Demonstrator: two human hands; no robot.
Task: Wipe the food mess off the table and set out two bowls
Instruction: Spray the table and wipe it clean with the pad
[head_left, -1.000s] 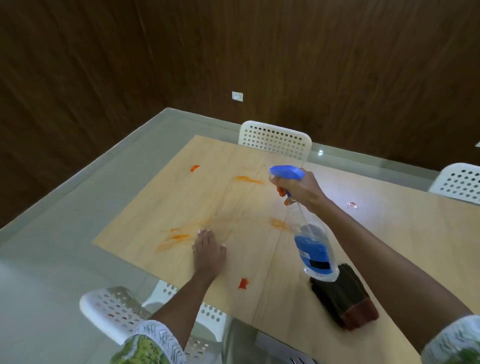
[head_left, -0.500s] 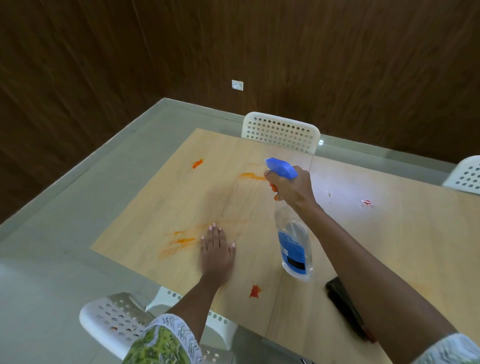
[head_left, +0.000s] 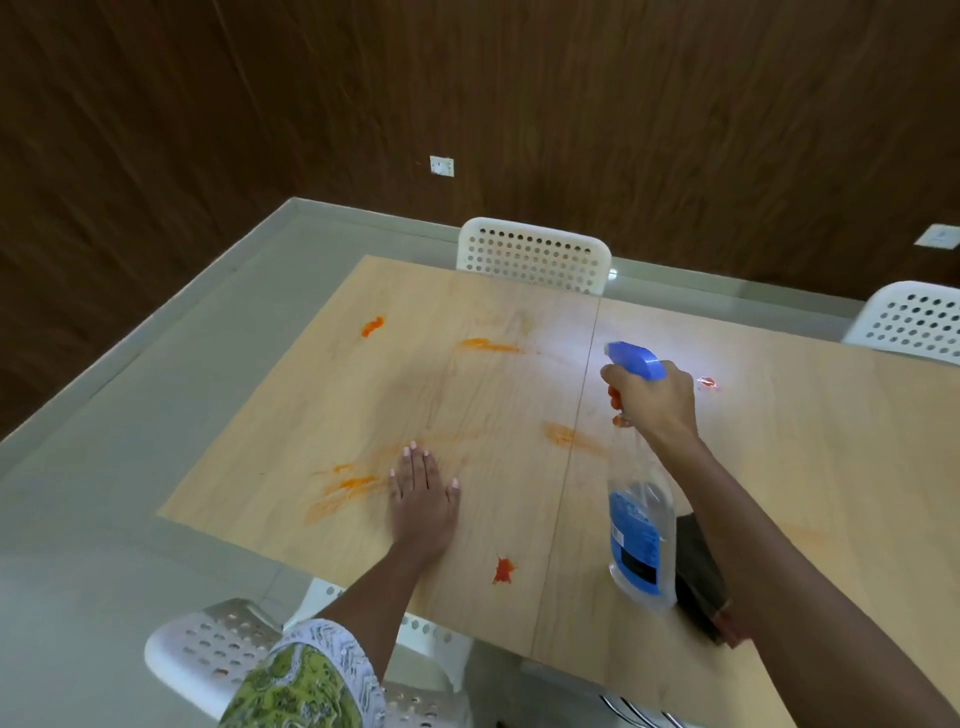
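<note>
The light wooden table (head_left: 810, 467) carries orange smears (head_left: 348, 486) near its left front, more smears (head_left: 488, 345) farther back and small red blobs (head_left: 503, 570). My left hand (head_left: 422, 501) rests flat on the tabletop beside the front smear, fingers straight. My right hand (head_left: 655, 397) grips the neck of a clear spray bottle (head_left: 640, 540) with a blue head and blue label, held above the table with its nozzle facing left. A dark folded cloth (head_left: 698, 577) lies on the table behind the bottle, partly hidden by my right arm. No bowls are in view.
A white perforated chair (head_left: 535, 254) stands at the far side, another chair (head_left: 914, 322) at the far right, and a third chair (head_left: 208, 654) below me at the near edge. Grey floor lies to the left. Dark wood-panelled walls enclose the room.
The view has shifted so the table looks larger. The spray bottle and my right hand have moved right and slightly nearer. My left hand stays flat on the table.
</note>
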